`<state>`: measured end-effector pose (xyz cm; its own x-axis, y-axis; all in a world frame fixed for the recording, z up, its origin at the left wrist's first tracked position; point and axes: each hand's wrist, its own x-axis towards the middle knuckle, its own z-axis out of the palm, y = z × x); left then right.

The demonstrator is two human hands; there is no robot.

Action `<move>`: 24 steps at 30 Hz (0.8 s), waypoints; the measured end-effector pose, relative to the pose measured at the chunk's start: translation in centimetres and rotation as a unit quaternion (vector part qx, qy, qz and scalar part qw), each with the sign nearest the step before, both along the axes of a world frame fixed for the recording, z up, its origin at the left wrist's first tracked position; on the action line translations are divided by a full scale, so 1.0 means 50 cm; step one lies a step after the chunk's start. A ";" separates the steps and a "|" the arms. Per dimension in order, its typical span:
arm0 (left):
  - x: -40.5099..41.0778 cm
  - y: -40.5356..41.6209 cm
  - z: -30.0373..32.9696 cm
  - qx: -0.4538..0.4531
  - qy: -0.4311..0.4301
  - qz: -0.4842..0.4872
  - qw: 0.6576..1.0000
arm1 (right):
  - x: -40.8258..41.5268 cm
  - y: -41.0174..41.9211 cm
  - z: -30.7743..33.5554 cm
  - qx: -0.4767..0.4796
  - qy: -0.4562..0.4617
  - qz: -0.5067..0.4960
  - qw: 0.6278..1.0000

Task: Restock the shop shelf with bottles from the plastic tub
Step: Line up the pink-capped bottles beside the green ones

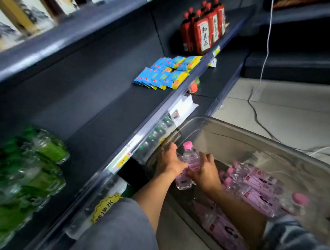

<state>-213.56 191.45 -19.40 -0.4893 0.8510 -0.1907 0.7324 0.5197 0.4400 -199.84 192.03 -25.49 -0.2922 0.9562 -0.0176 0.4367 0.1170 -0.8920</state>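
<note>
Both hands inside clear plastic tub (235, 126), at its end nearest the dark grey metal shop shelf (107, 115). Left hand (169, 160) and right hand (203, 170) each curled round clear pink-capped, pink-labelled bottles (190, 157), held upright between them; exact count unclear. More pink-labelled bottles (256, 185) lie in tub to the right. On shelf: green-labelled bottles (36, 166) at left, blue-yellow sachets (168, 72), red pouches (203, 28) further along.

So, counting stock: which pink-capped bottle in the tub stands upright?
The pink-capped bottle gripped between both hands at the tub's far end; the rest lie flat.
</note>
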 end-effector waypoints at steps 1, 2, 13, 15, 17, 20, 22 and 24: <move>-0.005 -0.005 0.025 0.013 0.009 0.000 1.000 | -0.006 -0.004 0.018 0.015 0.016 -0.008 1.000; -0.010 -0.013 0.051 0.028 0.011 0.001 1.000 | -0.011 -0.006 0.035 0.022 0.027 -0.010 0.999; -0.129 -0.149 0.290 0.128 0.073 0.012 0.989 | -0.126 -0.049 0.219 0.145 0.078 0.052 0.985; -0.163 -0.174 0.318 0.130 0.094 0.015 0.987 | -0.160 -0.066 0.245 0.169 0.092 0.065 0.979; -0.205 -0.198 0.344 0.127 0.116 0.031 0.985 | -0.198 -0.083 0.267 0.182 0.102 0.086 0.974; -0.278 -0.228 0.372 0.124 0.146 0.052 0.980 | -0.254 -0.102 0.287 0.176 0.116 0.117 0.970; -0.336 -0.246 0.387 0.126 0.157 0.070 0.977 | -0.292 -0.112 0.299 0.174 0.118 0.135 0.968; -0.393 -0.261 0.405 0.120 0.181 0.095 0.972 | -0.333 -0.119 0.306 0.180 0.115 0.151 0.965</move>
<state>-233.21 178.40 0.85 -0.6399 0.7377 0.2152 0.7625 0.5750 0.2965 -216.51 186.06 -10.21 -0.5151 0.7588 0.3985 0.1286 0.5282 -0.8393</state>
